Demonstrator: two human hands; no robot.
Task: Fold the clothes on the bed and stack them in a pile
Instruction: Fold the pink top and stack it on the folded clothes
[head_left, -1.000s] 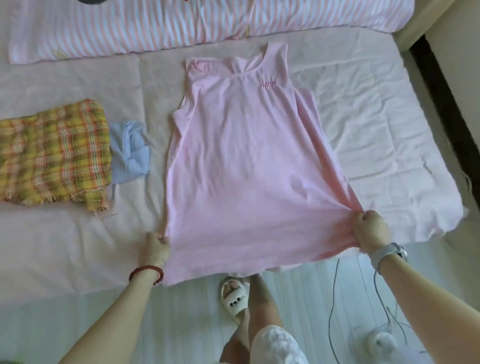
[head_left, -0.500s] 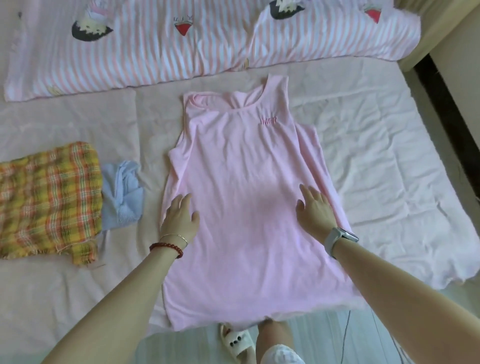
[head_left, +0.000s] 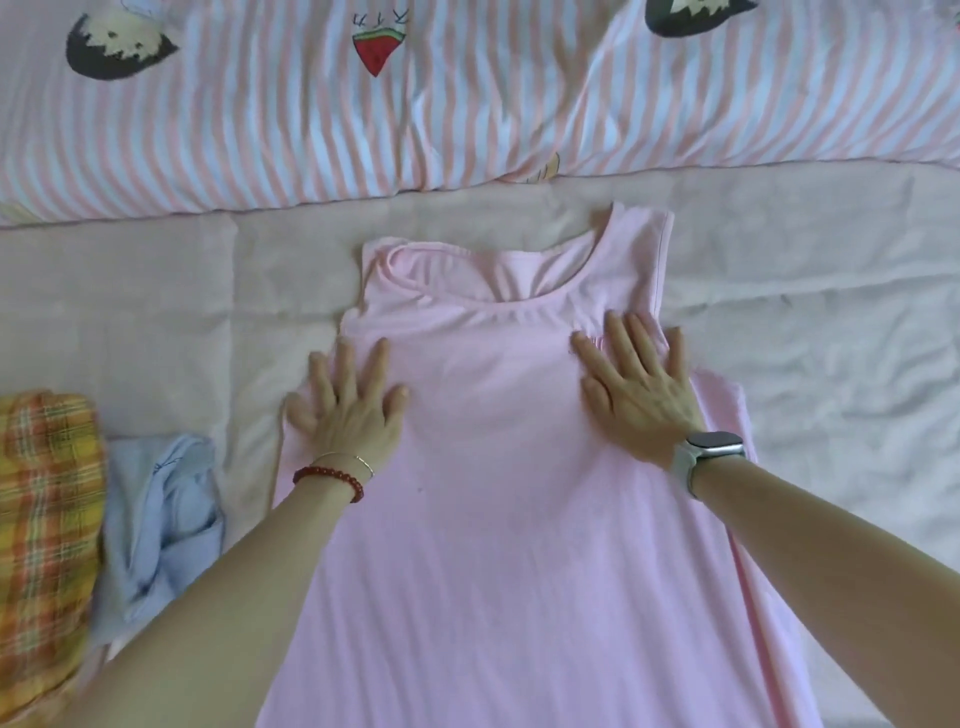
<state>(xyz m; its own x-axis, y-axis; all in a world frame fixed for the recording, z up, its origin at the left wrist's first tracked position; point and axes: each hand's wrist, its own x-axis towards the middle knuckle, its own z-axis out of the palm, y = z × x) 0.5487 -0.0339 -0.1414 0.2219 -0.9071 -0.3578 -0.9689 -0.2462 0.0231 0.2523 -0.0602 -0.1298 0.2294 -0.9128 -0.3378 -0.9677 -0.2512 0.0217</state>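
Note:
A pink sleeveless dress (head_left: 498, 519) lies spread flat on the pale bed sheet (head_left: 156, 312), neckline toward the pillows. My left hand (head_left: 348, 410) presses flat on its left chest edge, fingers straight and spread. My right hand (head_left: 639, 395) lies flat on the right chest near the armhole, fingers straight, a watch on the wrist. At the left edge sit a yellow-orange plaid garment (head_left: 47, 545) and a crumpled light blue garment (head_left: 161, 525) beside it.
A pink-and-white striped cover (head_left: 467, 104) with cartoon prints runs across the head of the bed. Wrinkled white sheet (head_left: 841, 364) stretches to the right of the dress.
Both hands let go of the dress hem, then slid flat up the dress from its middle to the chest. The view moved closer to the head of the bed.

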